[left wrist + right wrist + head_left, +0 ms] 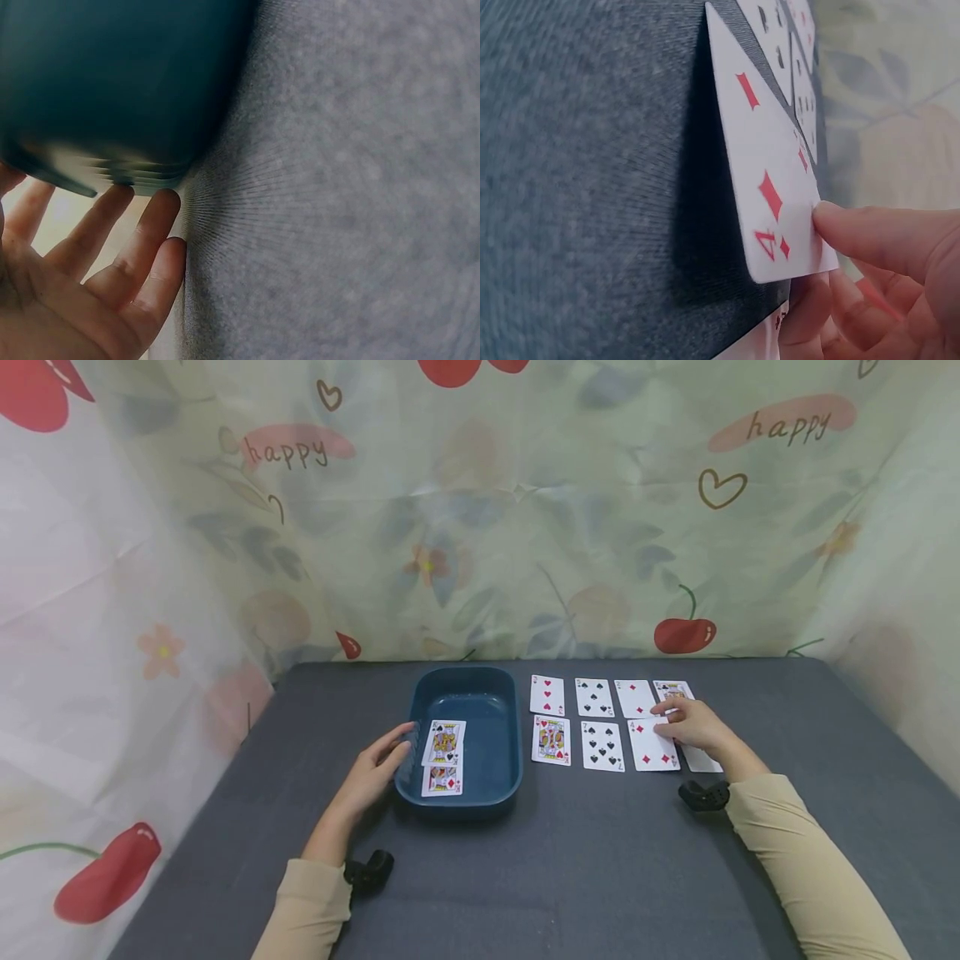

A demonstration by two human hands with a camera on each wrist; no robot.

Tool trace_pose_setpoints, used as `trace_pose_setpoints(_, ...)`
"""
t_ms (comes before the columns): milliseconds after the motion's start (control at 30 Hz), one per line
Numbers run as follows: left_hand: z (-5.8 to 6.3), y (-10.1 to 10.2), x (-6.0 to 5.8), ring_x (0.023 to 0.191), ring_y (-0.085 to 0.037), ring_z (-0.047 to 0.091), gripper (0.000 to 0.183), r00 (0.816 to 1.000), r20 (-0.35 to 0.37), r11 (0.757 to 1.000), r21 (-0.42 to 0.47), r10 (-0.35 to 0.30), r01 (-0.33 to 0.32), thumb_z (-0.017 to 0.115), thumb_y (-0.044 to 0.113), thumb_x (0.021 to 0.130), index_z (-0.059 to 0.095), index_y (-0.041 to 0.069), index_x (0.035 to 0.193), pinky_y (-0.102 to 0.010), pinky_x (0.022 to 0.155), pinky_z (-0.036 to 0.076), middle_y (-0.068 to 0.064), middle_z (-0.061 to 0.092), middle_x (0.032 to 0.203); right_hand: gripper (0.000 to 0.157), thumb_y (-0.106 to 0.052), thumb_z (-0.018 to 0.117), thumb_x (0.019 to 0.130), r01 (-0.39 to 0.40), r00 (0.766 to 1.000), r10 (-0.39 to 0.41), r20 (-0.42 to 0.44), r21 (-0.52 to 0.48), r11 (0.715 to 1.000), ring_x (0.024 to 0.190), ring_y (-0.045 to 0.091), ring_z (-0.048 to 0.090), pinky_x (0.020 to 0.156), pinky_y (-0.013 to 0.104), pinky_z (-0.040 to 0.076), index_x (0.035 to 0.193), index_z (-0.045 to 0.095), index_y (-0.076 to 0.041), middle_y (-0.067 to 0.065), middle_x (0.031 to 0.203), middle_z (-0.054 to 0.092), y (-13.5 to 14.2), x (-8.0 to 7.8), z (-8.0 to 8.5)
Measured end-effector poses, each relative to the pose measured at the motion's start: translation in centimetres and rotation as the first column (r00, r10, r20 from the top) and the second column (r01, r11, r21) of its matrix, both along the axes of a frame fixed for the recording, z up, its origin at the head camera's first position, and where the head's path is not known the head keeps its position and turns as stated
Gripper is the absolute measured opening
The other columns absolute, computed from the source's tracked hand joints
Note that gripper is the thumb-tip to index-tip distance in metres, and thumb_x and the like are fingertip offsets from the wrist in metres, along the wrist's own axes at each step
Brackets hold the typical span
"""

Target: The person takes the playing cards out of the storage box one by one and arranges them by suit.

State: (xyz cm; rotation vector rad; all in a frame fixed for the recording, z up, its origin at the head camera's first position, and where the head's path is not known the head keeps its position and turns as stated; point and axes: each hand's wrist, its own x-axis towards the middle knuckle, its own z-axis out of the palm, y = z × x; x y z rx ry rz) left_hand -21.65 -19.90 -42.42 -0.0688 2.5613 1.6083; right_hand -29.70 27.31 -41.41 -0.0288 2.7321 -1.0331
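With thumb and fingers, my right hand (701, 728) pinches the four of diamonds (654, 750) by its right side. The right wrist view shows that card (761, 161) tilted up from the cloth, a shadow beneath it. Behind my hand, a face card (670, 687) and a pale card (702, 762) are partly hidden. My left hand (369, 777) rests its fingertips at the left side of a dark blue tub (517, 752). Its fingers (139, 259) look extended in the left wrist view. Two overlapping face cards (443, 745) lie in the tub's left part.
Right of the tub, cards lie face up in two rows. Among them are the three of hearts (547, 695), a king of hearts (551, 741), the seven of spades (603, 747) and a diamond card (634, 699). A patterned curtain (517, 527) hangs behind the grey table (585, 868).
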Motion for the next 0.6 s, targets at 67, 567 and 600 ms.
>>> trace_pose_setpoints(67,0.0,0.0,0.0,0.136,-0.033,0.036,0.044,1.0,0.002,1.0,0.001,0.001,-0.001,0.044,0.04,0.098,0.039,0.033,0.141,-0.057,0.106,0.034,-0.012,0.036,0.148,0.041,-0.016,0.06,0.088,0.0,1.0,0.0,-0.009,0.011,1.0,0.101,0.037,0.051,0.074,0.035,0.047,0.124,0.051,0.002,0.031,0.12,0.049,0.0,-0.1,-0.1)
trace_pose_setpoints(567,-0.1,0.0,0.0,0.137,-0.032,0.034,0.044,1.0,-0.006,1.0,0.002,-0.009,0.009,0.045,0.039,0.097,0.039,0.032,0.14,-0.057,0.108,0.031,-0.01,0.035,0.149,0.04,-0.012,0.062,0.085,-0.015,0.996,0.017,-0.092,0.023,1.0,0.102,0.04,0.051,0.073,0.037,0.046,0.119,0.052,0.006,0.032,0.116,0.052,-1.2,0.6,0.7)
trace_pose_setpoints(600,-0.1,0.0,0.0,0.137,-0.032,0.034,0.044,1.0,-0.006,1.0,0.003,-0.009,0.009,0.045,0.039,0.097,0.039,0.032,0.14,-0.057,0.108,0.03,-0.01,0.035,0.149,0.04,-0.012,0.063,0.085,-0.028,0.994,0.029,-0.101,0.018,0.999,0.1,0.038,0.053,0.072,0.036,0.046,0.119,0.053,0.007,0.031,0.115,0.053,-1.4,0.6,0.9)
